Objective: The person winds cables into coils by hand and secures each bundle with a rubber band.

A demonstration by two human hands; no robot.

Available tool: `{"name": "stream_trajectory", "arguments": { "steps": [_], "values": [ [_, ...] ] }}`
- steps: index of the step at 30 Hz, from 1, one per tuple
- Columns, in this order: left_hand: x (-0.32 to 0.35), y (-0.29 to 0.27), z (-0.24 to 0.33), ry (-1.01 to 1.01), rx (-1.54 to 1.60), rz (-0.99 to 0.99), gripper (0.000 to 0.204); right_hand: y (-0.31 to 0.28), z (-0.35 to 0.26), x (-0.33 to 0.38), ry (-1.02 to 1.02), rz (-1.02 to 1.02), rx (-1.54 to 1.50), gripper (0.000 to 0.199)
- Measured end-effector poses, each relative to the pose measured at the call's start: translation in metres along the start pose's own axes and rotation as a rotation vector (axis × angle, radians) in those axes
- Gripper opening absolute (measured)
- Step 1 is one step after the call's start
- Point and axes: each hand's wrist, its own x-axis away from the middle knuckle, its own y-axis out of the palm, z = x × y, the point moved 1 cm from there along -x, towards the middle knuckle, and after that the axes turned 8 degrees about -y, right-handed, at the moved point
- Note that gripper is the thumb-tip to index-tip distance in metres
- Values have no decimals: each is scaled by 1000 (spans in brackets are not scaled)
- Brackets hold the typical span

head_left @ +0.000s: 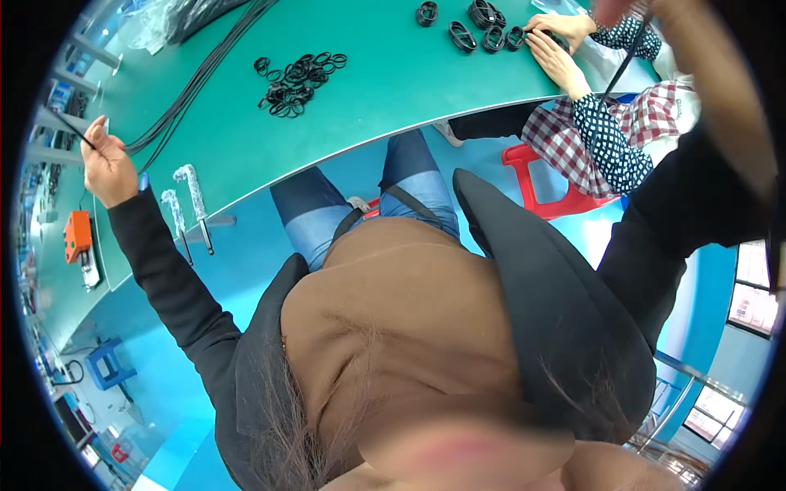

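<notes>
At the far left corner of the green worktop (393,74) I see a crumpled clear plastic bag (160,29), shiny and see-through. Near my left side, two narrow clear plastic sleeves (184,196) hang off the worktop's near edge. I can make out no labels, signs or screens.

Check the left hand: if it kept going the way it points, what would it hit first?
Likely the bundle of black cables on the green table: the left hand points up across it, already pinching one cable. Depth is unclear.
</notes>
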Motion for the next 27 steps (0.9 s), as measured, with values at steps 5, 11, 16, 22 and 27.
{"name": "stream_trajectory", "arguments": {
  "steps": [5, 11, 16, 22, 27],
  "values": [
    [70, 11, 55, 449, -61, -350, 18, 93, -6, 12, -324, 434, -10, 37],
    [147, 35, 108, 426, 217, -802, 11, 251, -45, -24, 23, 231, -1093, 30],
    [159, 39, 96, -17, 361, -1273, 26, 272, -25, -31, 14, 449, -1073, 9],
    [199, 51, 106, -911, 1313, -1829, 41, 318, 2, -50, -137, 612, -814, 11],
    [147, 51, 104, -680, 1672, -1428, 34, 361, -24, -32, -28, 353, -1011, 13]
  ]
}}
